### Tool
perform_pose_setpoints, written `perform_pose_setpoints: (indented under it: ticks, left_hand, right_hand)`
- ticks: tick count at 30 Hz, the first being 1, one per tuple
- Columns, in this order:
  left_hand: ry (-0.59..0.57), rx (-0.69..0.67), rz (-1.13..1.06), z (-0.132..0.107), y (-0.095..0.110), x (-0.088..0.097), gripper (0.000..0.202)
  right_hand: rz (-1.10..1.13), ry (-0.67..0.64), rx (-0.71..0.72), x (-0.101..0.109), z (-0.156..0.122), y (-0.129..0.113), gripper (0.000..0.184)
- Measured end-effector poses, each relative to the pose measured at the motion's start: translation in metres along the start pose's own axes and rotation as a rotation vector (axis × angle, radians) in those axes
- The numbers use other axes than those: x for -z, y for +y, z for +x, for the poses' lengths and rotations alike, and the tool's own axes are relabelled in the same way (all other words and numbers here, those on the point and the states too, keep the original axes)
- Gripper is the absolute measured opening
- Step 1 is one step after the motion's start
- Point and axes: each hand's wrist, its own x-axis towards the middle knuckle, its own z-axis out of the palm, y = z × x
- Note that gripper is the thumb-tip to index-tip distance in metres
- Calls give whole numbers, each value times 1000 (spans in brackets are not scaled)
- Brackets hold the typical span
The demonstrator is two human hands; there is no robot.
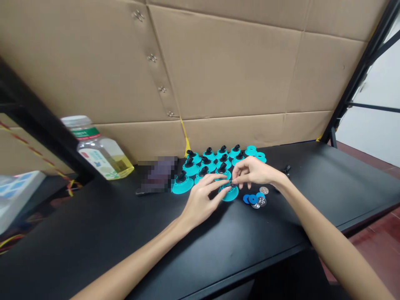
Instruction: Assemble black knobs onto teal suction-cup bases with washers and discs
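Near the middle of the black table, my left hand (206, 196) holds a teal suction cup (230, 195) between thumb and fingers, low over the tabletop. Right above that cup my right hand (252, 171) is closed in a pinch at its top. A small dark part shows between the fingertips, but its kind is mostly hidden. Behind my hands, several teal suction cups with black swivel tops (189, 166) stand in rows. Two teal cups without black tops (251, 150) sit at the back right. Blue discs (252, 199) and silver perforated discs (264, 190) lie in a loose pile beside my right hand.
Small black parts (286, 170) lie beyond my right wrist. A dark, blurred flat object (159, 175) rests left of the rows. Farther left leans a clear bottle (100, 150) with yellow liquid. A cardboard wall (237, 75) closes off the back; a black frame post (353, 75) rises at right.
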Motion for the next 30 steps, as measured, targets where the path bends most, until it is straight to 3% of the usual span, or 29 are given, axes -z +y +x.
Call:
perform_pose_setpoints:
  ticks: [4, 8, 18, 24, 27, 30]
  left_hand:
    - [71, -29, -17, 1, 0, 0, 19]
    - [118, 14, 12, 1, 1, 0, 21]
    - [131, 23, 136, 3, -2, 2, 23]
    - [16, 127, 72, -1, -5, 4, 30]
    - [-86, 188, 78, -4, -6, 5, 49]
    - [-153, 219, 105, -6, -8, 4, 53]
  right_hand:
    - [-67, 62, 83, -8, 5, 1, 16]
    - [-110, 104, 111, -9, 6, 5, 24]
    - [64, 18, 42, -12, 8, 8, 36]
    - [30, 74, 70, -10, 7, 8, 31]
    - [-90, 91, 57, -11, 6, 5, 25]
    - [-257, 126, 55, -14, 5, 1, 19]
